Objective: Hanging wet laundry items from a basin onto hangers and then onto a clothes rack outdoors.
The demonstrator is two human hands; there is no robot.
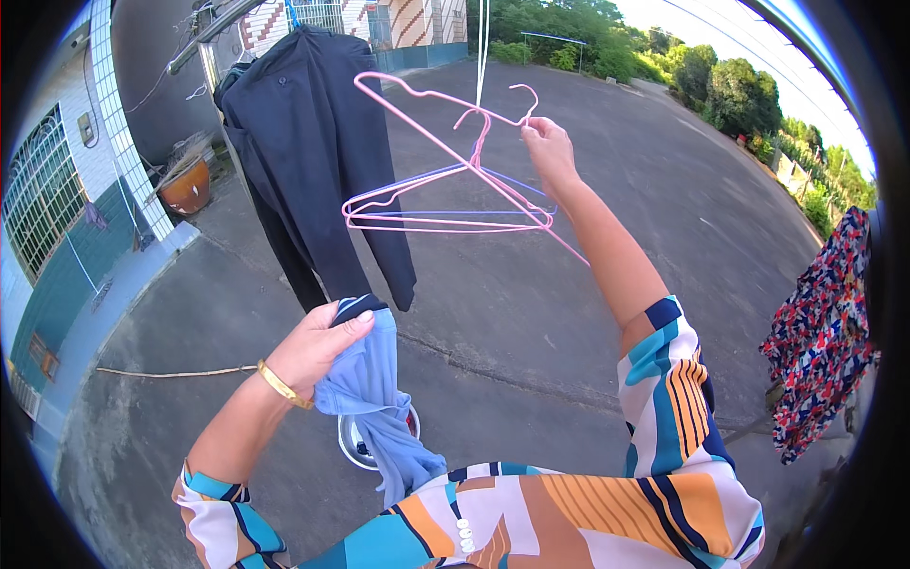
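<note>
Bunched in my left hand [323,341] is a light blue garment [373,370] with a dark striped collar or band at the top. It hangs twisted in front of my body. My right hand [549,151], raised and farther out, pinches a pink hanger [434,139] near the base of its hook. That hanger tilts down to the right and crosses in front of several pink hangers [448,229] and a blue-violet hanger [441,213], which hang together below a pale cord [483,53]. Partly hidden under the garment, a metal basin [352,441] sits on the ground.
Dark trousers [306,142] hang from a metal rail [220,25] at the left. A patterned floral cloth [821,341] hangs at the far right. On the concrete ground lies a thin stick [178,373]. An orange-brown pot [186,186] stands by the tiled wall.
</note>
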